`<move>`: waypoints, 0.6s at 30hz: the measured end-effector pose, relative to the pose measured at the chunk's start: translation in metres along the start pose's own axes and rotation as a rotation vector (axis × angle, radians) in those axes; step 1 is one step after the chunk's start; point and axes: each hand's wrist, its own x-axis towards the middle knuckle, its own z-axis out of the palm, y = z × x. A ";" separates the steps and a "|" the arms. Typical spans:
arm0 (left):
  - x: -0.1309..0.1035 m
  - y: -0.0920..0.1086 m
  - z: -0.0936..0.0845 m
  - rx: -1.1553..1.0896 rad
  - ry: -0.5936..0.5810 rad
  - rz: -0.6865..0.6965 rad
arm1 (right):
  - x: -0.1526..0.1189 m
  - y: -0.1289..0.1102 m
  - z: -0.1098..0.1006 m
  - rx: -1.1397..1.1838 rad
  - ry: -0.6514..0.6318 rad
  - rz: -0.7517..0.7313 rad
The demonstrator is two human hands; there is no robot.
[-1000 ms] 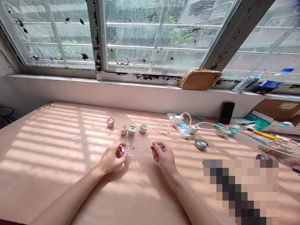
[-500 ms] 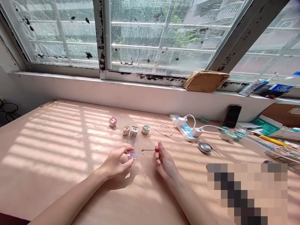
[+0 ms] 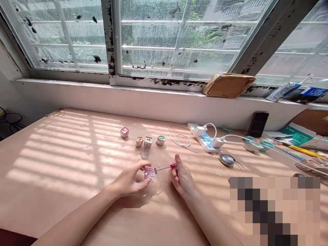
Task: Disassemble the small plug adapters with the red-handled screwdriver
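My left hand point(image 3: 133, 179) pinches a small pink and clear piece, which looks like a pencil sharpener point(image 3: 150, 172), between thumb and fingers. In my right hand point(image 3: 181, 176) is a screwdriver point(image 3: 164, 168) with a red handle, its thumb raised and its shaft pointing left. A small dark flat piece point(image 3: 155, 171) sits at the screwdriver's tip, close beside the sharpener; whether they touch I cannot tell. Beyond the hands stand a pink sharpener point(image 3: 124, 132), an orange one point(image 3: 139, 141), a beige one point(image 3: 148, 141) and a green one point(image 3: 161, 140). A clear cup point(image 3: 145, 153) lies before them.
A white power strip point(image 3: 205, 138) with plugs and a looped white cable point(image 3: 183, 140) lies at the back. To the right are a round silvery object point(image 3: 227, 159), a leaning black phone point(image 3: 258, 124), a yellow tool point(image 3: 304, 151) and green pieces. A blurred patch hides the lower right.
My left hand has moved slightly right and turned the pink sharpener. The screwdriver now tilts down to the left, with its tip nearer the sharpener. The view has shifted a little.
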 end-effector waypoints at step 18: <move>0.002 0.002 0.001 -0.011 -0.084 0.328 | 0.000 -0.003 0.000 -0.090 0.031 -0.035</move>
